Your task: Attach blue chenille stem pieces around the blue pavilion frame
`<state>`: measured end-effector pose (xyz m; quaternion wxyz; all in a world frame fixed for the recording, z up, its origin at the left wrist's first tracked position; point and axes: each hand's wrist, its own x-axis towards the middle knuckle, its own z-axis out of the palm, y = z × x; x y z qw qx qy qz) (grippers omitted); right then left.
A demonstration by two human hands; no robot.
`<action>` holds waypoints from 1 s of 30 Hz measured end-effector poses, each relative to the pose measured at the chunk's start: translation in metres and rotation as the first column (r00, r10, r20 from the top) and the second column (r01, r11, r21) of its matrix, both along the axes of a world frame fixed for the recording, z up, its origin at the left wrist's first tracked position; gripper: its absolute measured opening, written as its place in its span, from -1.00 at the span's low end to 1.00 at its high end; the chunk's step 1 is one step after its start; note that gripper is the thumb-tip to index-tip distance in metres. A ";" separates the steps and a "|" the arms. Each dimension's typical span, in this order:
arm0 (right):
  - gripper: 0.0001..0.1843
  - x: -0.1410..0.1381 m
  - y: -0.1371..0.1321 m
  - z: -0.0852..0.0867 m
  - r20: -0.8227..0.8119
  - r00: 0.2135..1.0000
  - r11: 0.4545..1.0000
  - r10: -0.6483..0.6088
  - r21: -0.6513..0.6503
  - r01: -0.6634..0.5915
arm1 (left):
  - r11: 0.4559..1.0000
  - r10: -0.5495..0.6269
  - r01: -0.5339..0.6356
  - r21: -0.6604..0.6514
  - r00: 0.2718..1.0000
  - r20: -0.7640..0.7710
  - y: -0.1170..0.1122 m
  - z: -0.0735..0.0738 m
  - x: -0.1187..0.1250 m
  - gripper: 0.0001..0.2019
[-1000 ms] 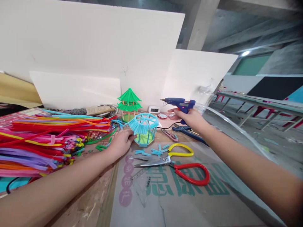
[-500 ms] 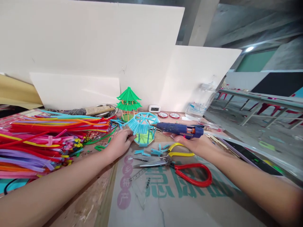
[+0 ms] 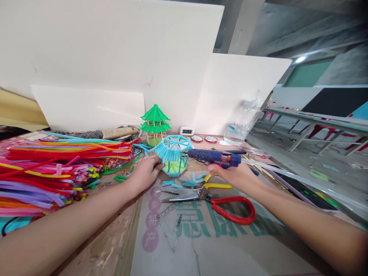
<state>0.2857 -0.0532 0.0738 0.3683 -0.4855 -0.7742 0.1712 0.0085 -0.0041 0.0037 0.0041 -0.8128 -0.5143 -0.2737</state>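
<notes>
My right hand is wrapped round a dark blue hot glue gun, its nozzle pointing left at the side of a small pavilion model. That model has light blue pipe-cleaner roof strips on its left part, an open ring frame and a green base. My left hand has its fingers curled at the model's left edge; whether they pinch it or only touch it is hard to see. Short blue pipe-cleaner pieces lie in front of the model. Nearer me are scissors with one red and one yellow handle.
Bundles of coloured pipe cleaners fill the left side. Behind stand a green-roofed pavilion, a small digital clock and a plastic bottle. A clear triangle ruler lies in front; a phone lies right.
The glue gun has shifted slightly left, its nozzle now against or very near the model's right side. My left hand stays at the model's left edge. The whole view has moved a little.
</notes>
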 end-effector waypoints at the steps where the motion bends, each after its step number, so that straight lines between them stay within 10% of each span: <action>1: -0.78 0.000 0.000 0.000 0.002 1.000 1.000 0.008 0.022 -0.008 | 1.000 0.001 -0.001 -0.003 1.000 -0.004 0.000 0.000 0.000 -0.71; 30: -0.61 -0.002 0.000 -0.006 -0.008 1.000 0.993 -0.003 0.119 0.004 | 1.000 -0.016 0.016 0.003 1.000 -0.006 0.000 0.001 0.000 -0.69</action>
